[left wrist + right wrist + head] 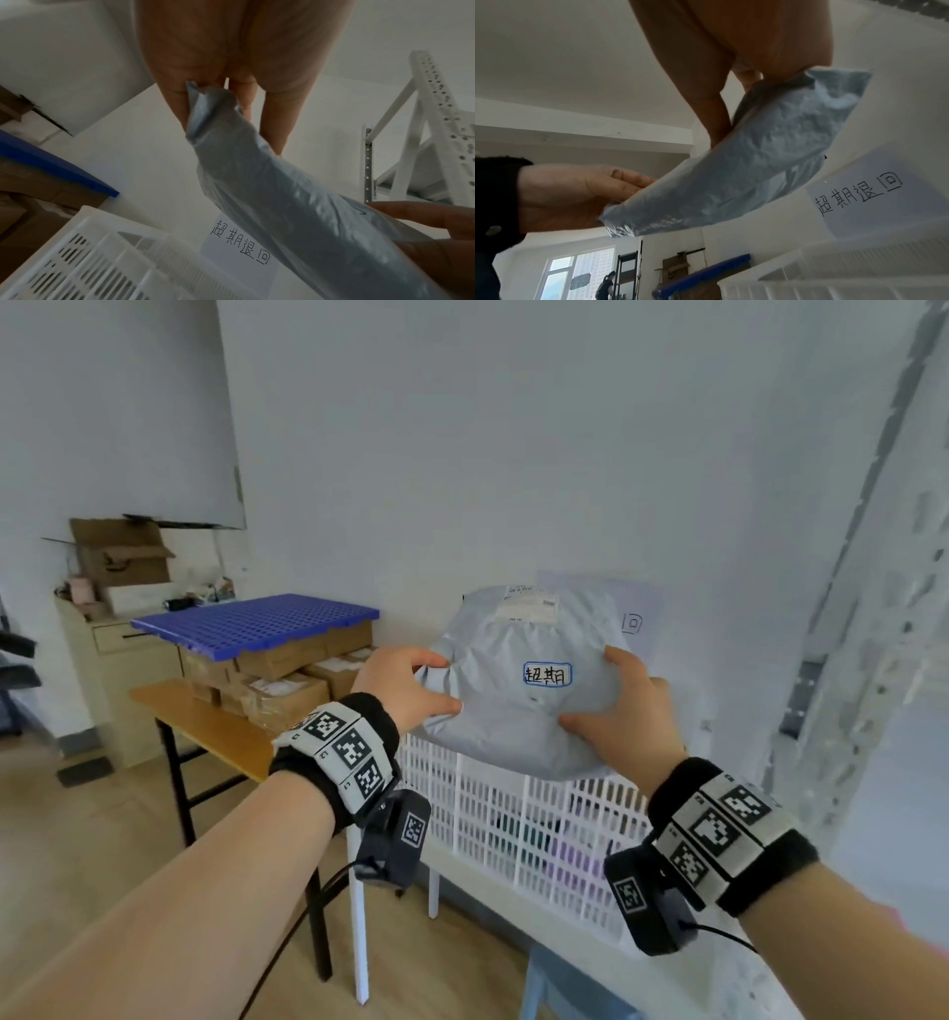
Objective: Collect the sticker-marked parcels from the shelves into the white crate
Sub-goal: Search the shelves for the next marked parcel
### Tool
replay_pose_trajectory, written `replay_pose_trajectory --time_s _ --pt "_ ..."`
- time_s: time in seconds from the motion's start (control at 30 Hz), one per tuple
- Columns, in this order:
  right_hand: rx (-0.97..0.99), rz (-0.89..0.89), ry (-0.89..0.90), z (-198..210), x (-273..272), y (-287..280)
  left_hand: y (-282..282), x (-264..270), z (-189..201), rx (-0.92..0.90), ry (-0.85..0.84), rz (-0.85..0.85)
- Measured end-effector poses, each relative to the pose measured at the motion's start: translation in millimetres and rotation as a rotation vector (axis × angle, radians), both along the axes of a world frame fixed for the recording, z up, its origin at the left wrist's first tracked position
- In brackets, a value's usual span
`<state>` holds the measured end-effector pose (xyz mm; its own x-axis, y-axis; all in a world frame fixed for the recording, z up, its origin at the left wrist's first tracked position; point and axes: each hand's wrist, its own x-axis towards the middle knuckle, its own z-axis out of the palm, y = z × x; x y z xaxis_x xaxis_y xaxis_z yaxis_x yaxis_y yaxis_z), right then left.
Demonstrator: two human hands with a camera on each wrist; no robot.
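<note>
A soft grey parcel bag (518,680) with a blue-framed handwritten sticker (547,674) and a white shipping label (529,606) hangs in the air just above the white slatted crate (513,819). My left hand (405,683) pinches its left edge, thumb on top. My right hand (616,706) grips its right edge the same way. The left wrist view shows the bag (290,203) held between my fingers over the crate (85,261). In the right wrist view the bag (744,168) spans both hands, with the crate (834,276) below.
A paper sign with handwriting (637,621) hangs on the wall behind the crate. To the left stands a wooden table (205,721) with cardboard boxes under a blue pallet (257,621). A white metal shelf upright (873,588) rises at the right. A person (604,288) stands far off by a window.
</note>
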<state>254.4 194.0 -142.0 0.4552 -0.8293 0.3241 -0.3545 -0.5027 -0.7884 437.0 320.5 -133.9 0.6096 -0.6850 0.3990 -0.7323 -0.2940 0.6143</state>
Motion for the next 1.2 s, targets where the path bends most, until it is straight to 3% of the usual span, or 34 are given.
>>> replay_pose_trajectory --time_s 0.3,0.57,0.9,1.2 --pt "0.029 -0.002 0.165 5 114 -147 -145 118 18 0.217 0.015 -0.055" --pt "0.07 -0.002 0.415 -29 209 -244 -250 221 -1 0.53 -0.041 -0.119" --pt "0.238 -0.085 0.697 -82 295 -283 -354 324 -49 0.847 -0.181 -0.396" --pt "0.394 -0.068 1.006 -124 325 -284 -395 342 -89 1.203 -0.415 -0.646"
